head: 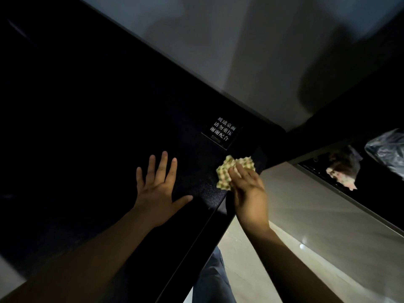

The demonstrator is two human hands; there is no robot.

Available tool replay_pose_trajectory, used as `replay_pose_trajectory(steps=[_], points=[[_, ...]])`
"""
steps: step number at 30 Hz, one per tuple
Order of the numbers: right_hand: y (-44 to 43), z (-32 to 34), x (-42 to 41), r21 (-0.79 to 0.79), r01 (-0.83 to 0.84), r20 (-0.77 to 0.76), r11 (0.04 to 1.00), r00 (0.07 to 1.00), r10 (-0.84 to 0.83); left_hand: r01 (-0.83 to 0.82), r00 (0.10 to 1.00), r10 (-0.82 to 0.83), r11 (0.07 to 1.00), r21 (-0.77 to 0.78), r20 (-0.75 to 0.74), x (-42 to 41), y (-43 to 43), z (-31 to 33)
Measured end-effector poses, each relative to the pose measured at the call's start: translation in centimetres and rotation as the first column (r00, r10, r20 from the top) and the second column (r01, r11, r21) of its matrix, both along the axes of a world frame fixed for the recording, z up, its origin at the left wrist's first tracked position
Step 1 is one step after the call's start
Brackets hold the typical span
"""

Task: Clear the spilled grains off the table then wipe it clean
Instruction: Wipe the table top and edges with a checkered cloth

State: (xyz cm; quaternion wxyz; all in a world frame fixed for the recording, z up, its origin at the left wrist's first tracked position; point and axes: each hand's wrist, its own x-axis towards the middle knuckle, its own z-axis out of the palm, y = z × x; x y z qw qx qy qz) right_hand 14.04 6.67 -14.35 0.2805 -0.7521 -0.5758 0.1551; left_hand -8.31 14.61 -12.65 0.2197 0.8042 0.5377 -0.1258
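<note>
A black glossy table [91, 119] fills the left and middle of the view. My left hand [158, 186] lies flat on it with fingers spread, holding nothing. My right hand [249, 189] presses a crumpled yellow-green patterned cloth [227, 171] onto the table near its right edge, close to the corner. No grains show on the dark surface in this light.
A small black sign with white lettering [223, 132] sits on the table just beyond the cloth. A dark glossy panel [371, 171] at the right reflects my hand and cloth, beside a clear plastic bag [389, 149]. Pale floor [306, 215] lies below the edge.
</note>
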Motion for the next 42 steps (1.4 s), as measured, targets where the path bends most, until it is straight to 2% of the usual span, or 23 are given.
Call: replay_pose_trajectory(steps=[2,4,6,8,10,15,21,24,26,28,31,34,37,40,42], points=[[1.1,1.1,1.5,0.068,0.031,-0.060,0.997,0.998,-0.027,0.001,1.000,-0.001,1.000,-0.008,-0.004,0.1,0.0,0.1],[3.9,2.2,3.4,0.113,0.188,-0.111,0.976,0.978,-0.176,-0.006,1.000,0.006,1.000,-0.019,0.011,0.0,0.0,0.2],[7.2,2.7,4.9,0.079,0.305,-0.177,0.949,0.941,-0.288,-0.004,1.000,0.005,1.000,-0.020,0.015,0.0,0.0,0.1],[9.1,2.1,5.7,-0.041,0.307,-0.151,0.951,0.939,-0.310,-0.001,1.000,0.001,1.000,-0.009,0.010,0.0,-0.1,0.0],[9.2,0.7,5.9,-0.100,0.306,-0.054,0.947,0.948,-0.312,-0.002,1.000,0.002,1.000,-0.001,0.002,-0.1,-0.1,-0.1],[4.0,-1.8,2.4,-0.035,0.154,0.080,0.987,0.985,-0.151,-0.001,1.000,0.001,1.000,-0.015,0.003,0.1,-0.1,0.0],[-2.0,-0.4,-2.0,-0.036,0.025,-0.069,0.999,0.997,-0.027,0.013,1.000,-0.013,0.999,-0.040,0.011,0.0,0.1,0.1],[0.0,0.6,0.3,0.014,0.141,-0.173,0.990,0.975,-0.137,0.022,1.000,-0.022,0.998,-0.052,-0.001,0.0,0.2,0.2],[3.0,0.6,2.7,-0.012,0.284,-0.161,0.959,0.946,-0.282,0.017,1.000,-0.017,0.999,-0.050,-0.002,0.1,0.1,0.3],[4.9,0.2,3.7,-0.071,0.317,-0.106,0.946,0.940,-0.323,0.015,1.000,-0.015,0.999,-0.043,0.000,0.1,0.0,0.5],[2.7,-1.0,0.3,-0.046,0.261,-0.059,0.964,0.963,-0.263,0.018,1.000,-0.018,0.999,-0.042,0.007,0.1,0.1,0.5],[-2.3,-1.6,-4.7,-0.038,0.151,-0.101,0.988,0.983,-0.154,0.017,1.000,-0.016,0.998,-0.059,0.012,0.2,0.2,0.7],[-4.3,-1.0,-5.7,-0.047,0.097,-0.148,0.994,0.984,-0.103,0.037,0.999,-0.036,0.997,-0.069,0.011,0.0,0.4,1.1],[-3.3,0.3,-3.5,-0.030,0.148,-0.263,0.989,0.953,-0.150,0.071,0.995,-0.066,0.995,-0.075,0.074,-1.0,0.9,1.9],[-1.8,1.0,-1.7,-0.015,0.212,-0.255,0.977,0.944,-0.209,0.098,0.991,-0.091,0.993,-0.071,0.095,-1.9,1.0,2.3]])
